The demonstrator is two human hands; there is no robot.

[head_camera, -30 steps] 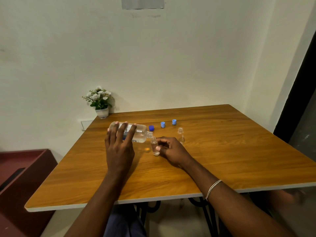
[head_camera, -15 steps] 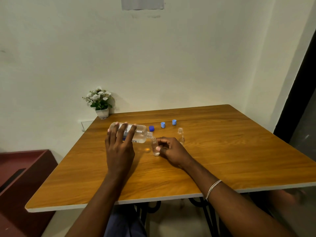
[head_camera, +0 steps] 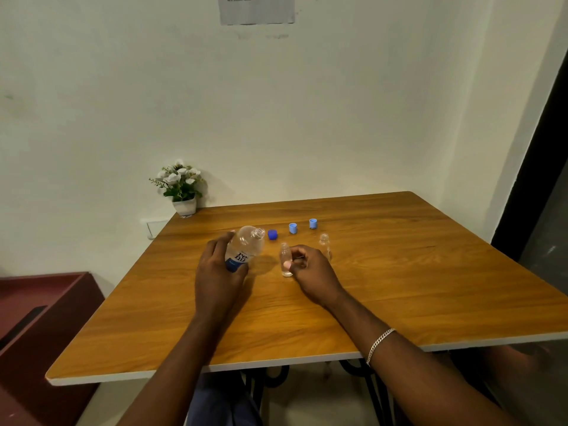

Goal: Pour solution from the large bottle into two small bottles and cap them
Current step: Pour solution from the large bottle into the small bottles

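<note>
The left hand [head_camera: 219, 272] reaches forward over the desk [head_camera: 399, 272], its fingers and thumb wrapped round the lower body of the large bottle [head_camera: 246, 244]. It holds the bottle tilted, the open neck pointing up and to the right, away from the person. The right hand [head_camera: 310, 272] lies just to its right, knuckles up, thumb and curled fingers pinching the first small bottle [head_camera: 285, 256], which stands upright and uncapped on the desk. A chain bracelet [head_camera: 379, 344] circles the right wrist.

The large bottle's white label carries dark letters that look like "re nu" above a blue band. A paper sheet [head_camera: 256, 9] on the wall has print too small to read.

The second small bottle [head_camera: 324, 245] stands uncapped just behind the right hand. Farther back lie a dark blue cap [head_camera: 272, 234] and two light blue caps [head_camera: 293, 228] [head_camera: 313, 223] in a row. A potted white flower plant [head_camera: 183, 189] sits at the far left corner.
</note>
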